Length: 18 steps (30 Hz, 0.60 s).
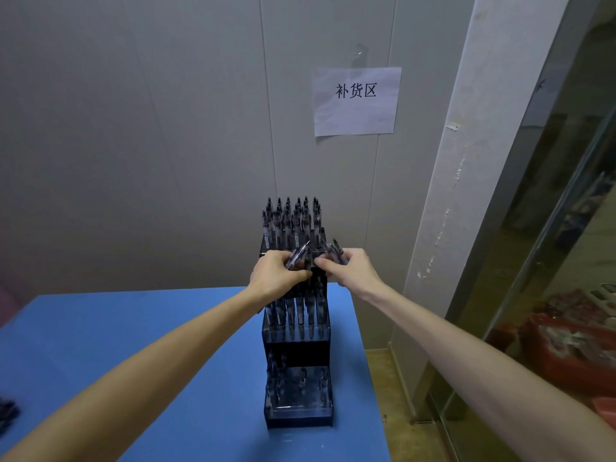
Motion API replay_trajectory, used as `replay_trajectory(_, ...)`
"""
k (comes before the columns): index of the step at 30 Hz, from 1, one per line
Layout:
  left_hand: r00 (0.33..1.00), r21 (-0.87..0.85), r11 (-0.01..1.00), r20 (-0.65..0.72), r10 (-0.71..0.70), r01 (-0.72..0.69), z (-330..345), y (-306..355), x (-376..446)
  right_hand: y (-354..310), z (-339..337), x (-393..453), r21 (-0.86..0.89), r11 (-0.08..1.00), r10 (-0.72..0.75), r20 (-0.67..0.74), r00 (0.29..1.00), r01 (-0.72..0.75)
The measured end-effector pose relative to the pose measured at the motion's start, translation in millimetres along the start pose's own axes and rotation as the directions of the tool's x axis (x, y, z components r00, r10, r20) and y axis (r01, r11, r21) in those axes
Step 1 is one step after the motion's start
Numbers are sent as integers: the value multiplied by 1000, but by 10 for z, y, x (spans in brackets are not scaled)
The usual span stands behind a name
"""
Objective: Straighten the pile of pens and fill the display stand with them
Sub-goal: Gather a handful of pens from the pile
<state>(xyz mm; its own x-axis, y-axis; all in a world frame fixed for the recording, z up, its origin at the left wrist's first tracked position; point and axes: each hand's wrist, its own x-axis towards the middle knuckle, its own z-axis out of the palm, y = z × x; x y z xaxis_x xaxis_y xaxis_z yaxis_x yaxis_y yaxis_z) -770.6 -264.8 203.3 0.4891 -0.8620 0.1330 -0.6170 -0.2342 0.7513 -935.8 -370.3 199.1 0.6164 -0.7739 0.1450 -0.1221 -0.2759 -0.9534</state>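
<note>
Filling step, upper-middle tier of the display stand [296, 331]. The stand sits on the blue table [133, 345] near its right edge, stepped tiers rising toward the wall.

Left hand [278, 273]: fingers curled round a small bunch of pens [297, 255], held just in front of the stand's top tier. Their long axis is tilted, upper ends leaning up and to the right toward the stand. Can't tell which end is the tip, too blurred.

Right hand [346, 270]: also curled, holding at least one more pen [337, 251] at the stand's right side, upper end leaning back and slightly left. Thumb and forefinger pinch close to the left hand, looks like it's picking one pen off the bunch or guiding it to a hole.

Top tier pens [291, 216] stand upright, packed, clicker ends up. The tier below the hands is also stocked upright. Bottom tiers look sparse, a few pens only.

Next move, my read: swing one pen to vertical, line it over a free hole in the tier just under the hands, drop it straight in. It needs to match the upright orientation of its neighbours.

A dark pile [6, 411] at the table's left edge, well apart from the stand, may be the remaining pens; mostly cut off.
</note>
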Motion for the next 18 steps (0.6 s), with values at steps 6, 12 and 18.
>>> replay_trajectory(6, 999, 9, 999, 27, 34, -34, -9, 0, 38, -162, 35, 118, -40, 999, -21, 81, 997, 24)
replay_trajectory(12, 999, -28, 999, -30, 22, -22, -137, -44, 7, -193, 33, 165, -109, 993, -38, 43, 998, 42)
replay_trajectory(18, 986, -169, 985, -156, -56, 29, -379, -181, -24, -133, 92, 185, -361, 927, -102, 26, 994, 105)
